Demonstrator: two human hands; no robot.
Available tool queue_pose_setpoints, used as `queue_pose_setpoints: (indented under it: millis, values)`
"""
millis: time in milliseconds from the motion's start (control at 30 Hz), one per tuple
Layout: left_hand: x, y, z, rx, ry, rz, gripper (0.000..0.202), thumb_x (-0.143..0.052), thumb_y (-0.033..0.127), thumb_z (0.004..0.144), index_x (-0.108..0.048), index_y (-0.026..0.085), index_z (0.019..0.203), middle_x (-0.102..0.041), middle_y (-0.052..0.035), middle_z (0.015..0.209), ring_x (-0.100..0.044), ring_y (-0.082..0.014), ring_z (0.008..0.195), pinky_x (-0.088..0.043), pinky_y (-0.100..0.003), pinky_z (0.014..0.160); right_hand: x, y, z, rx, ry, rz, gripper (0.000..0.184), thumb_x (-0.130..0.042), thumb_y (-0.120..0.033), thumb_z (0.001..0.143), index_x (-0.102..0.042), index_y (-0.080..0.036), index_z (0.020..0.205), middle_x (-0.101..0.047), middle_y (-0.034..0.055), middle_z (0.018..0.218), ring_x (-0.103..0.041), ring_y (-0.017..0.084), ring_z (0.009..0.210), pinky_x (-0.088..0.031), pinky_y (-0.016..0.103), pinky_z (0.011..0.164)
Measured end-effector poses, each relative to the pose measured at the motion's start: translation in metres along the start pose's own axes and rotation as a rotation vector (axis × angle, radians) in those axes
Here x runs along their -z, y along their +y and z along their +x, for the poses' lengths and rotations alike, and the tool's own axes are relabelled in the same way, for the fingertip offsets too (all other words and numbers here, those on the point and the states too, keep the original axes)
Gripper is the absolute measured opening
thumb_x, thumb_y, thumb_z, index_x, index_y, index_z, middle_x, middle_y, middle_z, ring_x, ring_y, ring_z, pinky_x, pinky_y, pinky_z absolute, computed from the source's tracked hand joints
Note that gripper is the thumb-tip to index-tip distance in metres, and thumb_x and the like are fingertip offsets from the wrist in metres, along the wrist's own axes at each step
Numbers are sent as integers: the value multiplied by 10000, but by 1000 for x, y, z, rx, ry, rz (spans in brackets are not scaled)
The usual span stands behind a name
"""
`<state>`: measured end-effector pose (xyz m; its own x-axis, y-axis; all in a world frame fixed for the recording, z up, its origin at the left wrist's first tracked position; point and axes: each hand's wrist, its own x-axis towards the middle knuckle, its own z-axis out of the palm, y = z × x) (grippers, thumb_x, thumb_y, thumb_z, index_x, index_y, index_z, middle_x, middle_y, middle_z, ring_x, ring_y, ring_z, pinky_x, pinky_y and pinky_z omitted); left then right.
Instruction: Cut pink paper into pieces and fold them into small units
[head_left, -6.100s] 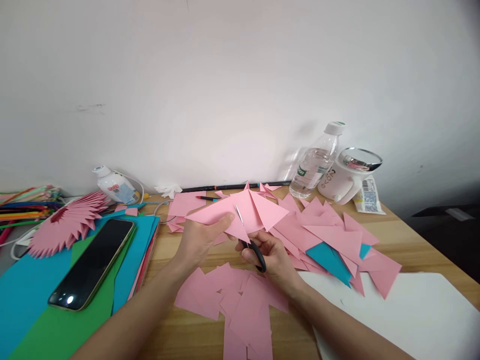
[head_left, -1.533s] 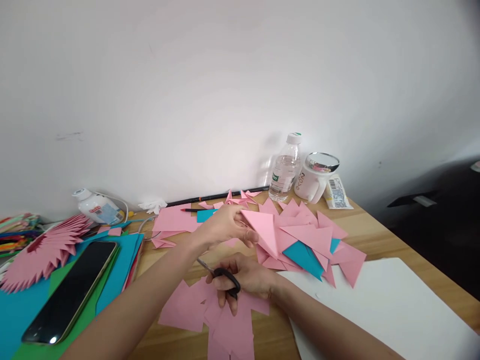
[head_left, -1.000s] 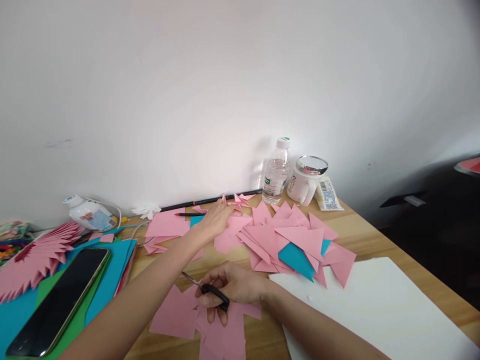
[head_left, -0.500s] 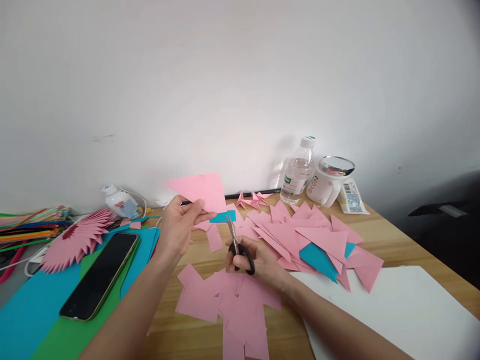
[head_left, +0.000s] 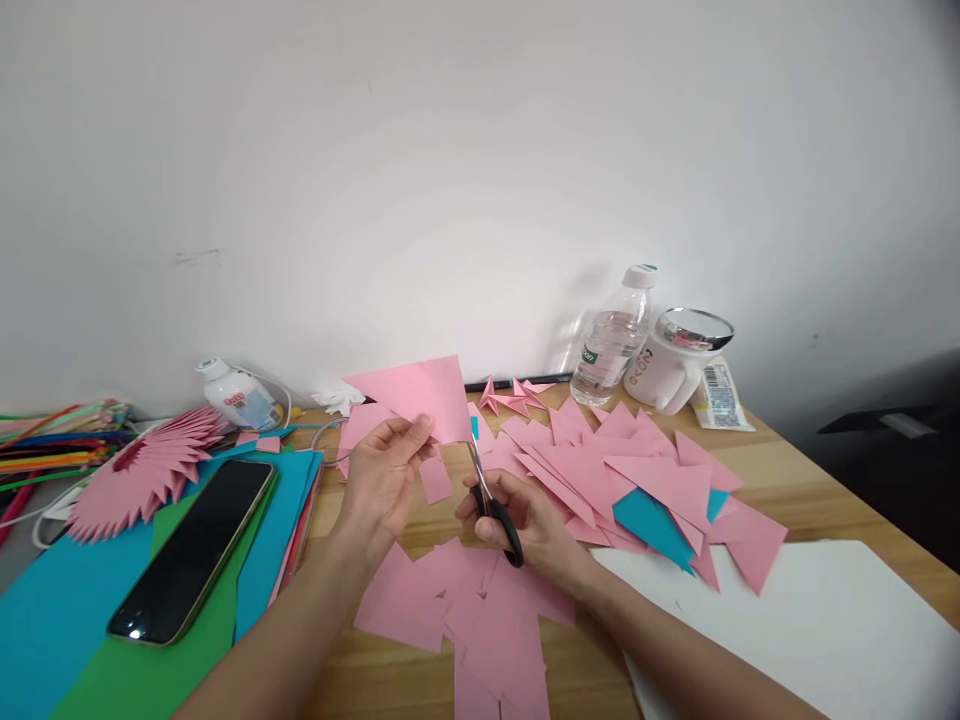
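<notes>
My left hand (head_left: 382,480) pinches the lower edge of a pink paper sheet (head_left: 420,395) and holds it up above the wooden table (head_left: 825,475). My right hand (head_left: 525,525) grips black-handled scissors (head_left: 491,495); their blades point up toward the sheet's lower right corner. Cut pink squares (head_left: 480,615) lie on the table below both hands. A pile of folded pink triangles (head_left: 637,470) with a blue piece (head_left: 652,520) lies to the right.
A phone (head_left: 191,550) rests on blue and green sheets (head_left: 75,620) at left, beside a pink folded fan (head_left: 146,465) and coloured sticks (head_left: 52,445). A glue bottle (head_left: 236,395), water bottle (head_left: 611,335) and mug (head_left: 675,365) stand by the wall. White paper (head_left: 810,630) lies front right.
My left hand laid a folded triangle on the pile, reached back, lifted a fresh pink sheet and brought it closer. My right hand raised the scissors from the table up to the sheet.
</notes>
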<state>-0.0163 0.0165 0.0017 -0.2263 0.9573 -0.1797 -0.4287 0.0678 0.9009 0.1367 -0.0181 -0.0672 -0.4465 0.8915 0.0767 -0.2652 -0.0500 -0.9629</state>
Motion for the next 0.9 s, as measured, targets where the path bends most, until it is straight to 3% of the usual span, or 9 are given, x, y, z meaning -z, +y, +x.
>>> queue_pose_setpoints:
  millis: [233,500,900]
  values:
    - [-2,-6,-2,-16,-10,23,266,-833,168,462,-642,106,637,-659,-21,647,-625,-131,648,-503,-279,695,1,-1,0,-10,-27,-1,456,-719,-447,678,-490,-185,973,-618,42,827,-583,147,736,-464,319,725]
    - [-5,-10,-8,-62,-103,270,204,-782,184,539,-650,134,687,-661,-7,620,-598,-122,583,-471,-261,639,3,1,0,-66,-20,51,473,-727,-476,659,-500,-191,961,-624,40,835,-597,158,770,-487,355,764]
    - [-8,-9,-11,-29,-112,298,212,-769,208,541,-640,129,690,-651,-13,627,-588,-129,595,-460,-272,645,3,1,0,-55,-5,7,429,-701,-467,683,-507,-196,953,-623,36,818,-576,159,774,-480,334,735]
